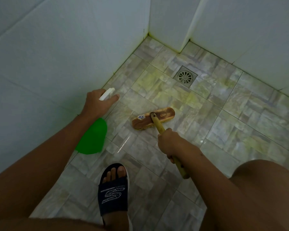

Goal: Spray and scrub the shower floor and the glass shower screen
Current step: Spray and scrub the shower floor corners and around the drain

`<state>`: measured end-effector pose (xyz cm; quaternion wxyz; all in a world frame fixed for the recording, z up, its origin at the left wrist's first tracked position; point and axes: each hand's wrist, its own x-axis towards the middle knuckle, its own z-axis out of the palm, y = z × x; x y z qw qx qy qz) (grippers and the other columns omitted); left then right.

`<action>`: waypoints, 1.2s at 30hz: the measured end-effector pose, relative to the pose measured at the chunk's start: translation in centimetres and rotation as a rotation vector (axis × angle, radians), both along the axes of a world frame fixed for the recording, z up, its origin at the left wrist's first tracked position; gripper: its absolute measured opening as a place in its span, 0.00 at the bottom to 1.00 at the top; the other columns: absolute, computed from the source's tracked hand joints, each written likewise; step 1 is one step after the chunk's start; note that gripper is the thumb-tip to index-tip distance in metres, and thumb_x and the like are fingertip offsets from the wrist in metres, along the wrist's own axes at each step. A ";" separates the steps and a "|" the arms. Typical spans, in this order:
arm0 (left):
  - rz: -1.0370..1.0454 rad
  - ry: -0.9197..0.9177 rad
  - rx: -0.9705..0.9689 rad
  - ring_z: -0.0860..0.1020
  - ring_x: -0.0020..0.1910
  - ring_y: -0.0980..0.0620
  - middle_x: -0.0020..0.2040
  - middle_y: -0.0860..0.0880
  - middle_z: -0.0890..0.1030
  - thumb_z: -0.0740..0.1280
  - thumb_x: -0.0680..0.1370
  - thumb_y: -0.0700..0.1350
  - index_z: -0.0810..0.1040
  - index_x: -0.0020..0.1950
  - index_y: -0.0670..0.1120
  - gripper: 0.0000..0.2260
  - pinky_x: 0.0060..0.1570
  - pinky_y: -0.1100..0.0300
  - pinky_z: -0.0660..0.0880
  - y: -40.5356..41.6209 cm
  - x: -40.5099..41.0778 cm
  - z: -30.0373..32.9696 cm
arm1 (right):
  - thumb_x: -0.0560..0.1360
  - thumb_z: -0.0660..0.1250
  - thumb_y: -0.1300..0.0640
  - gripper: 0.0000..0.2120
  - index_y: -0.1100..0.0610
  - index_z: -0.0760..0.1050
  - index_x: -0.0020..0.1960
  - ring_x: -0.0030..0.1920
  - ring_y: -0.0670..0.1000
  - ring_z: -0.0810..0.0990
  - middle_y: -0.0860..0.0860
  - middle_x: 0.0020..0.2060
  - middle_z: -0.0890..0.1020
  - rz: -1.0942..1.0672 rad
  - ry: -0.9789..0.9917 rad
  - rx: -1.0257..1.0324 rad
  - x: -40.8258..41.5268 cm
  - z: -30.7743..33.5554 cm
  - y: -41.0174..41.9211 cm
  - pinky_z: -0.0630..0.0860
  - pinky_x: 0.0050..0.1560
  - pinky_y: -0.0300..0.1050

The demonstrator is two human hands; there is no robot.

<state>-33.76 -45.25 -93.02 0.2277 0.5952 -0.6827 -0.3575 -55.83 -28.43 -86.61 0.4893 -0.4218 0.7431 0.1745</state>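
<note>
The right hand [169,144] grips the yellow handle of a wooden scrub brush [153,120] resting on the grey tiled shower floor [223,114], bristles hidden beneath, while the left hand [97,104] clasps a green spray bottle [93,137], half hidden by the forearm.

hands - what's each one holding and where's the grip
The left hand holds a green spray bottle by its white trigger head. The right hand grips the scrub brush partway along its yellow handle.
</note>
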 end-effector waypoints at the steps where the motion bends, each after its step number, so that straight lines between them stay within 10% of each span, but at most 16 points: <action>1: 0.006 -0.007 -0.013 0.78 0.32 0.47 0.34 0.37 0.83 0.74 0.73 0.63 0.82 0.38 0.37 0.27 0.35 0.48 0.78 0.1 0.1 0.0 | 0.83 0.52 0.62 0.11 0.63 0.70 0.60 0.36 0.57 0.76 0.57 0.49 0.64 -0.026 -0.014 -0.005 0.1 -0.1 0.2 0.73 0.18 0.44; 4: 0.046 -0.015 -0.056 0.72 0.27 0.51 0.27 0.46 0.74 0.74 0.73 0.61 0.77 0.31 0.39 0.26 0.32 0.56 0.68 0.4 0.2 0.2 | 0.84 0.53 0.59 0.07 0.63 0.64 0.52 0.47 0.62 0.82 0.60 0.52 0.70 -0.182 -0.074 0.011 0.4 0.1 0.4 0.83 0.38 0.56; 11: 0.091 -0.021 -0.097 0.66 0.27 0.52 0.27 0.50 0.67 0.77 0.76 0.56 0.68 0.29 0.44 0.26 0.31 0.57 0.62 0.0 1.4 0.0 | 0.82 0.55 0.62 0.11 0.67 0.71 0.59 0.47 0.60 0.79 0.62 0.55 0.78 -0.203 -0.095 -0.150 -0.1 0.3 -10.3 0.72 0.33 0.43; 16: 0.049 0.037 -0.102 0.65 0.27 0.55 0.27 0.53 0.65 0.77 0.75 0.55 0.65 0.29 0.50 0.25 0.32 0.58 0.63 0.3 0.8 -0.1 | 0.81 0.53 0.62 0.24 0.55 0.57 0.77 0.31 0.52 0.70 0.56 0.35 0.73 -0.250 -0.116 -0.281 -1.8 0.4 -20.0 0.73 0.25 0.44; 22: 0.065 0.041 -0.091 0.70 0.30 0.51 0.29 0.49 0.72 0.74 0.73 0.60 0.75 0.34 0.39 0.25 0.34 0.57 0.67 0.3 0.8 -0.5 | 0.83 0.54 0.60 0.15 0.65 0.70 0.65 0.51 0.60 0.79 0.63 0.59 0.75 0.017 0.119 -0.233 -2.7 -2.6 -9.5 0.74 0.37 0.46; 28: 0.102 -0.014 -0.110 0.70 0.27 0.49 0.26 0.47 0.70 0.74 0.75 0.61 0.73 0.29 0.42 0.27 0.32 0.56 0.65 -0.5 1.2 0.0 | 0.84 0.51 0.53 0.17 0.64 0.65 0.65 0.57 0.63 0.76 0.62 0.55 0.74 -0.054 0.148 -0.198 -3.4 -1.8 -1.9 0.75 0.55 0.55; 36: 0.112 -0.018 -0.058 0.74 0.27 0.47 0.26 0.45 0.76 0.75 0.74 0.61 0.76 0.30 0.40 0.27 0.34 0.55 0.70 -0.8 0.6 0.0 | 0.84 0.53 0.51 0.13 0.61 0.65 0.58 0.38 0.60 0.79 0.61 0.54 0.74 -0.096 0.180 -0.140 -2.8 -3.1 -5.4 0.72 0.20 0.45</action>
